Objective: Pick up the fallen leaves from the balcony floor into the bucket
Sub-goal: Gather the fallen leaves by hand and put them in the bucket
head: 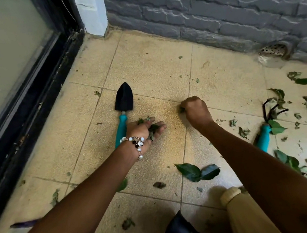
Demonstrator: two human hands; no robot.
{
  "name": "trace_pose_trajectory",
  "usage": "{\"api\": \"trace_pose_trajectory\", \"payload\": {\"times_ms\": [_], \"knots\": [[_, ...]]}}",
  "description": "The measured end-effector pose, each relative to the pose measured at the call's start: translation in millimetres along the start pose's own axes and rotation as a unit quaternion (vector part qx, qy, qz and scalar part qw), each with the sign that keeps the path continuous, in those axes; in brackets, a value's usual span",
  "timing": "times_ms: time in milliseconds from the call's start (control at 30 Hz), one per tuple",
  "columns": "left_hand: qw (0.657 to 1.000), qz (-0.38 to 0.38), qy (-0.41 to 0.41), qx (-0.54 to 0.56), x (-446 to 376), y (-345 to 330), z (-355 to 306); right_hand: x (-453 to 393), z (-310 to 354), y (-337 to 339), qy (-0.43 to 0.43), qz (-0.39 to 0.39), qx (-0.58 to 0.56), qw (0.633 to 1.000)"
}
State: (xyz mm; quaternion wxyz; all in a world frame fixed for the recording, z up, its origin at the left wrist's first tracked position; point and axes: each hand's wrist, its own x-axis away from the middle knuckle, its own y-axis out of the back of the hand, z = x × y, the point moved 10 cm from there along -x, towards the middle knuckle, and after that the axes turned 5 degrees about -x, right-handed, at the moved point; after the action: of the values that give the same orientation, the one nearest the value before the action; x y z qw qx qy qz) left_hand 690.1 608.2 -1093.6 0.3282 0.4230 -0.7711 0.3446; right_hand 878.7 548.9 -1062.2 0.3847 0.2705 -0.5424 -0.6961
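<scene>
Only the head view to go on, so using the black trowel (123,97) with the teal handle as the anchor. The left hand (144,132) sits just right of that handle, palm up and cupped, holding a small heap of crumpled leaf bits (151,128). The right hand (195,108) is further right of the trowel, fingers curled down onto the tile floor (142,65), pinching what looks like one small scrap (181,110).

Most of the fallen leaves (291,164) lie well right of the trowel and nearer the camera, around a little hand rake (267,126). Two big glossy ones (197,172) sit below and right of the trowel. No bucket anywhere in view.

Handling-wise I'd guess these weigh nothing. The shrivelled ones look dry and likely to crumble, so scoop them, don't squeeze. The fresh green ones look bendy and slick; pinching at the stem end or sliding fingers under the edge seems safest.
</scene>
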Motion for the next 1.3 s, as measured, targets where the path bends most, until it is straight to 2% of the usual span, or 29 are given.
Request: {"api": "trace_pose_trajectory", "payload": {"times_ms": [67, 133, 167, 200, 233, 267, 300, 333, 367, 400, 467, 567, 633, 700, 767, 867, 933, 1000, 1033, 1067, 1100, 1133, 1167, 1300], "knots": [[1.000, 0.003, 0.007, -0.005, 1, -5, 4, 6, 2, 13, 0.013, -0.021, -0.040, 0.999], [1.000, 0.014, 0.013, -0.007, 1, -11, 8, 13, -6, 32, -0.028, -0.077, -0.181, 0.980], [1.000, 0.017, 0.015, -0.005, 1, -14, 10, 17, -15, 36, -0.084, -0.085, -0.282, 0.952], [1.000, 0.016, 0.018, -0.004, 2, -16, 12, 23, -21, 32, -0.144, -0.069, -0.393, 0.905], [1.000, 0.012, 0.017, -0.004, 3, -18, 13, 29, -18, 26, -0.182, -0.037, -0.480, 0.857], [1.000, 0.011, 0.014, -0.005, 5, -21, 14, 34, -9, 24, -0.187, -0.008, -0.517, 0.835], [1.000, 0.005, 0.012, -0.011, 6, -24, 14, 38, 5, 28, -0.156, 0.007, -0.491, 0.857], [1.000, -0.001, 0.010, -0.018, 9, -28, 15, 43, 24, 36, -0.096, 0.011, -0.416, 0.904], [1.000, -0.007, 0.010, -0.023, 11, -31, 16, 51, 46, 45, -0.028, 0.009, -0.315, 0.949], [1.000, -0.012, 0.010, -0.022, 13, -35, 17, 59, 68, 48, 0.030, 0.008, -0.209, 0.977], [1.000, -0.012, 0.014, -0.009, 14, -47, 21, 75, 97, 42, 0.082, 0.031, -0.039, 0.995], [0.999, -0.022, 0.022, -0.017, 14, -57, 30, 90, 104, 26, 0.087, 0.099, 0.077, 0.988], [0.999, -0.015, 0.025, -0.015, 12, -63, 36, 99, 89, 23, 0.069, 0.168, 0.064, 0.981], [1.000, -0.015, 0.013, -0.004, 10, -66, 40, 112, 72, 20, 0.045, 0.251, -0.002, 0.967], [1.000, -0.017, 0.000, -0.013, 11, -71, 41, 119, 59, 20, 0.040, 0.293, -0.056, 0.953], [0.999, -0.007, 0.001, -0.034, 16, -85, 44, 115, 48, 41, 0.064, 0.237, -0.249, 0.937], [0.998, -0.004, 0.000, -0.057, 16, -87, 48, 107, 20, 55, -0.029, 0.179, -0.392, 0.902], [0.998, 0.010, 0.003, -0.066, 12, -84, 52, 100, -15, 65, -0.111, 0.091, -0.464, 0.874], [0.998, 0.017, 0.002, -0.065, 9, -81, 52, 97, -35, 68, -0.142, 0.050, -0.435, 0.888], [0.998, 0.019, -0.001, -0.067, 7, -77, 52, 96, -52, 70, -0.160, 0.021, -0.350, 0.923], [0.997, 0.015, -0.006, -0.070, 3, -72, 50, 95, -65, 68, -0.166, 0.019, -0.234, 0.958], [0.997, 0.008, -0.011, -0.076, 1, -67, 48, 96, -75, 61, -0.171, 0.034, -0.134, 0.975], [0.996, 0.002, -0.019, -0.082, -2, -63, 45, 100, -80, 50, -0.175, 0.056, -0.077, 0.980], [0.996, 0.001, -0.020, -0.081, -5, -59, 42, 106, -59, 25, -0.128, 0.075, 0.004, 0.989]]}}
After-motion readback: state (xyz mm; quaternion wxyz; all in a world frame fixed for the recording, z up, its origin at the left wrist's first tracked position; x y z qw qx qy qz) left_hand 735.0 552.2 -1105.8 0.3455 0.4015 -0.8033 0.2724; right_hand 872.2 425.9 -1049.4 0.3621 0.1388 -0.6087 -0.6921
